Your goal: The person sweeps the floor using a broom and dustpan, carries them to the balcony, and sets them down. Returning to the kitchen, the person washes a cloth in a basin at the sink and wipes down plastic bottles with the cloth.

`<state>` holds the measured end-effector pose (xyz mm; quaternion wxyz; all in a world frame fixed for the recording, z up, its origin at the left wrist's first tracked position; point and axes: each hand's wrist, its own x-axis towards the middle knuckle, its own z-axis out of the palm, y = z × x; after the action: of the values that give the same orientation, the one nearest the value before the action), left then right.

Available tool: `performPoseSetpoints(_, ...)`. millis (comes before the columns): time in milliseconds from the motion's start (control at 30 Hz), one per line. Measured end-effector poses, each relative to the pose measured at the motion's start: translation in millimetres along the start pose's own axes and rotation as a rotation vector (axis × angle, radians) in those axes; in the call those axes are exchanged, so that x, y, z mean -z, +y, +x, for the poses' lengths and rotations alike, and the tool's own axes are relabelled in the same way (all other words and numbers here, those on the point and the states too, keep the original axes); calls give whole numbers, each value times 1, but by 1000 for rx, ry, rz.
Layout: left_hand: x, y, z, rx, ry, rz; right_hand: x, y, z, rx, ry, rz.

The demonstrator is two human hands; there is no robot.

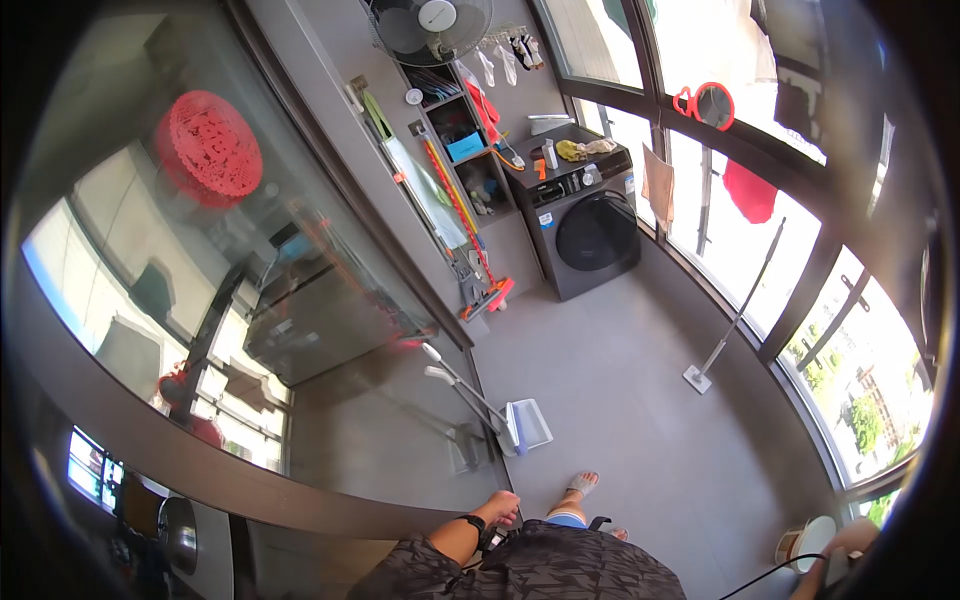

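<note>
No text legible anywhere in this view. Front-load washing machine (590, 240): blue-and-white sticker (546, 220) at the front's upper left, pale label (629, 186) at its upper right, print too small on both. Fan (400, 35): dark mark on the pale hub badge (438, 14), brand unreadable. Red round paper-cut (210, 148) on the glass: cutouts might be a character, but blur and glare leave me unsure.
</note>
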<state>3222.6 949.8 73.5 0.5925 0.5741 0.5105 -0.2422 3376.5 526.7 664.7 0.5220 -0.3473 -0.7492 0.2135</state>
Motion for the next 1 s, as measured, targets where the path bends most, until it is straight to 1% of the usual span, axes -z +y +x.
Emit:
performPoseSetpoints(133,6,7,3,9,4,52,-9,28,-2,-29,161,9)
performPoseSetpoints(300,-2,38,-6,-18,-10,115,-12,39,-15,-107,223,14)
performPoseSetpoints(533,-4,88,2,-123,-67,147,-5,27,-13,-141,185,-10)
performPoseSetpoints(567,-15,71,1,-128,-65,152,-17,20,-25,-135,177,-10)
performPoseSetpoints(900,-16,57,8,-70,-28,178,-19,-1,-36,-113,104,-43)
performPoseSetpoints(1000,-14,53,12,-55,-53,182,-16,-10,-40,-111,68,-60)
